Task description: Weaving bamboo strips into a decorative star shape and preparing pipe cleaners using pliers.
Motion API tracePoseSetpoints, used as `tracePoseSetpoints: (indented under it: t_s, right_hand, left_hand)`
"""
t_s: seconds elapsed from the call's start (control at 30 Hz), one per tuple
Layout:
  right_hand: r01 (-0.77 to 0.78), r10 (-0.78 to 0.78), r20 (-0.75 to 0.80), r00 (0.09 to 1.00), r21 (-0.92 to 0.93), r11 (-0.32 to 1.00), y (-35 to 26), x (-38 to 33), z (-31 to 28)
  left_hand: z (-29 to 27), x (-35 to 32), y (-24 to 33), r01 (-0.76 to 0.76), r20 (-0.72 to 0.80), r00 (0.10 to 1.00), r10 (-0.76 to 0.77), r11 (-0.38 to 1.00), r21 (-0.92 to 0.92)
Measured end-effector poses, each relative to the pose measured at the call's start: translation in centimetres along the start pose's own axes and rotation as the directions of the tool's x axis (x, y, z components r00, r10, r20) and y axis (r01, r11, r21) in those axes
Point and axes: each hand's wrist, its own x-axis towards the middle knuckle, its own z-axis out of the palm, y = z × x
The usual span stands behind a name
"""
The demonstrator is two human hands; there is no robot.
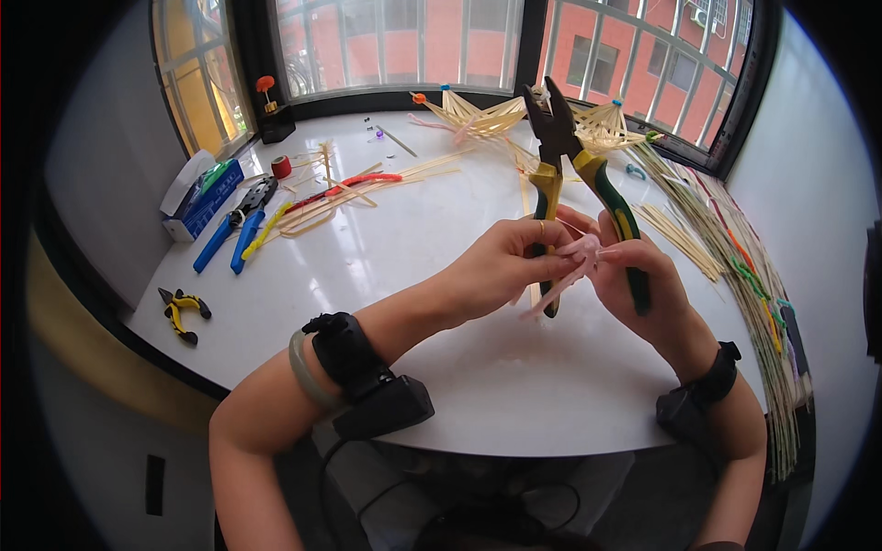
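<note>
Both hands meet over the right half of the white table. My left hand [514, 257] is closed, its thumb and fingertips pinching a pink fuzzy stem [586, 246] like a pipe cleaner, whose loose ends hang down. Thumb and finger of my right hand [648, 275] touch the same stem from the other side. Large pliers [557, 138] with yellow and dark green handles rest in the right hand, jaws up and parted. One handle lies along the right palm; the other passes behind the left fingers. Which fingers bear the pliers is partly hidden.
At the left lie blue-handled wire strippers [241, 225], small yellow-black pliers [184, 315], a blue box [207, 207] and a red spool [281, 166]. Red fuzzy stems [363, 184] lie among thin strips. Woven bamboo pieces [478, 119] stand near the window; long strips [735, 257] line the right edge.
</note>
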Motion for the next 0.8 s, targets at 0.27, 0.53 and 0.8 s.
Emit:
tracePoseSetpoints:
  t_s: [0.27, 0.53, 0.8]
  right_hand:
    - [0.03, -0.006, 0.197, 0.98, -0.123, 0.992, -0.8, -0.9, 1.1]
    - [0.0, 0.002, 0.086, 0.996, -0.03, 1.0, -2.9, -1.9, 1.6]
    - [-0.376, 0.371, 0.15, 0.916, 0.003, 0.927, -2.0, -3.1, 4.9]
  left_hand:
    - [0.3, -0.7, 0.9, -0.325, -0.036, 0.943, 0.331, 0.939, 0.113]
    - [-2.2, -0.9, 2.7, -0.267, -0.633, 0.705, 0.319, 0.947, 0.18]
    - [-2.4, -1.0, 3.0, -0.186, -0.654, 0.678, 0.334, 0.94, 0.287]
